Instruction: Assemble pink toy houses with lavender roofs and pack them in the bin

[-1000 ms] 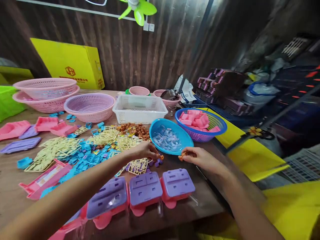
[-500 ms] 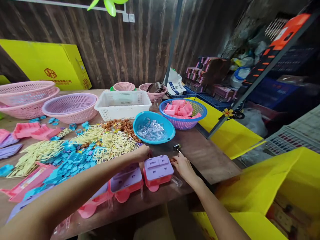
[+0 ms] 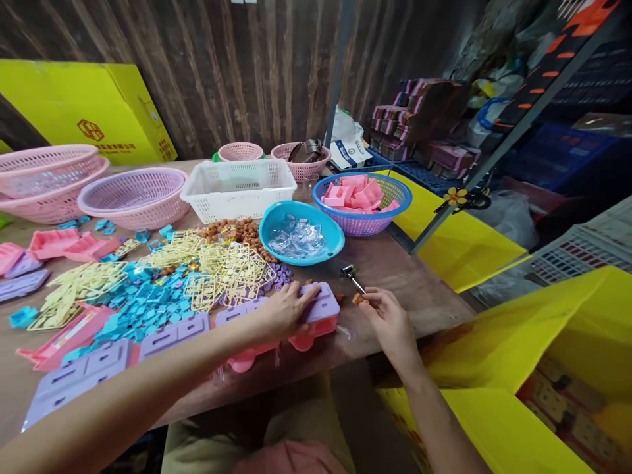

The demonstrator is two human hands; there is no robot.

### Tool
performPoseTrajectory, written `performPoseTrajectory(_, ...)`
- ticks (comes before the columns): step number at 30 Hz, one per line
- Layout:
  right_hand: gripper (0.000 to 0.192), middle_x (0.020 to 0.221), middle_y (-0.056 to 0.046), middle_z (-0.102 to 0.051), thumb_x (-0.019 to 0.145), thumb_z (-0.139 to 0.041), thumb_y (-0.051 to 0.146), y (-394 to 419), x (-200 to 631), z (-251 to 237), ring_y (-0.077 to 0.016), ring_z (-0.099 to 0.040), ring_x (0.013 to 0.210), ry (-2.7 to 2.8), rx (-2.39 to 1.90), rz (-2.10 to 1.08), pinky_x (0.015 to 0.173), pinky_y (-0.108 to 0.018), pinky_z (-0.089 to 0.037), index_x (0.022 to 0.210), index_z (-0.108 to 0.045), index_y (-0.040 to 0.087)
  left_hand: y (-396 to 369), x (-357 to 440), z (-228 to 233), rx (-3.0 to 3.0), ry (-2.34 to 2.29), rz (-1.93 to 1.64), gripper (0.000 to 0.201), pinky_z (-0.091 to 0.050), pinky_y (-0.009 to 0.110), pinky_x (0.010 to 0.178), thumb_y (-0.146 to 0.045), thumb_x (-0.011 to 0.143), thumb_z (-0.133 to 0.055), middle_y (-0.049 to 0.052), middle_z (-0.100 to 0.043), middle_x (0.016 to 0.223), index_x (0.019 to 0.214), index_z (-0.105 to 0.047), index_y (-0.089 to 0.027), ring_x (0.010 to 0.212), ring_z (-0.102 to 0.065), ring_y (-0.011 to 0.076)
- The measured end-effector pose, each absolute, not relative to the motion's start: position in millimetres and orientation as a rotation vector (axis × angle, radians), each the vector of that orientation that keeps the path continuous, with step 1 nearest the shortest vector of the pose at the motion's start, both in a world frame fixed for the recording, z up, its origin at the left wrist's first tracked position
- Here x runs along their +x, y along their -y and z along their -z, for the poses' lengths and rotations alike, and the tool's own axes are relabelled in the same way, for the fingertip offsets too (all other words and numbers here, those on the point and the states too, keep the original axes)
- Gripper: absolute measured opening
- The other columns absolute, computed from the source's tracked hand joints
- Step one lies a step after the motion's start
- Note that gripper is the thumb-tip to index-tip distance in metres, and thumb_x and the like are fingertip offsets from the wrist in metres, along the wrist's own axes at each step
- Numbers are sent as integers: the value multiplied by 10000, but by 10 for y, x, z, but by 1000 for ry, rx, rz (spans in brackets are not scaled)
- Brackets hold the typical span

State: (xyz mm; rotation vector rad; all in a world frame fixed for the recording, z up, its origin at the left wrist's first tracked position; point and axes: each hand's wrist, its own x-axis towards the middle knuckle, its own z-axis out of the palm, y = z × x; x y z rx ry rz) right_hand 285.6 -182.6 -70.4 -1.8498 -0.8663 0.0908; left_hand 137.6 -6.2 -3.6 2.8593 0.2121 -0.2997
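Note:
My left hand [image 3: 282, 311] lies flat on top of a purple-and-pink toy case [image 3: 322, 311] near the table's front edge, pressing on its lid. Just to the right, my right hand [image 3: 388, 317] pinches small orange-brown pieces [image 3: 357, 299] between thumb and fingers above the wood. Two more purple-lidded cases [image 3: 174, 334] line up to the left along the front edge. A small metal tool [image 3: 351, 275] rests on the table beyond my right hand.
A blue bowl [image 3: 284, 252] of clear parts and a blue-rimmed basket [image 3: 395, 214] of pink pieces stand behind. Yellow sprues [image 3: 224, 273], blue bits [image 3: 148, 313], brown beads [image 3: 234, 232], a white crate [image 3: 239, 191], pink baskets [image 3: 133, 201]. Yellow carton [image 3: 557, 368] at right.
My left hand has come to rest on the rightmost case. My right hand has moved away from the case's side and now holds small orange pieces. The view shifted right and down.

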Motion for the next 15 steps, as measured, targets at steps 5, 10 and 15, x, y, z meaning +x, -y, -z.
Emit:
performPoseTrajectory(5,114,887,-42,-626,885,-514,247,1856,2489,380,-157,-617,823,1244,-1715,-3,724,-266,-519,910,-618,207,-151,1520,-38,2670,-140,404,709,-441,317,826,-448,842,-475,160,-491,1186,1437,-209,-169,951,-577,252)
performPoseTrajectory(10,168,883,-80,-616,889,-420,95,1746,2380,425,-202,-584,833,1678,-1780,196,722,-335,-526,943,-565,162,-331,1511,-59,2513,20,446,660,-434,269,736,-454,845,-482,132,-598,1138,1402,-310,-143,908,-589,236)
performPoseTrajectory(15,257,1055,-120,-546,865,-361,15,1692,2425,386,-195,-569,936,1924,-1807,122,800,-333,-525,956,-564,144,-418,1515,-22,2442,71,461,656,-434,249,734,-448,829,-518,99,-622,1132,1389,-340,-155,906,-596,225)
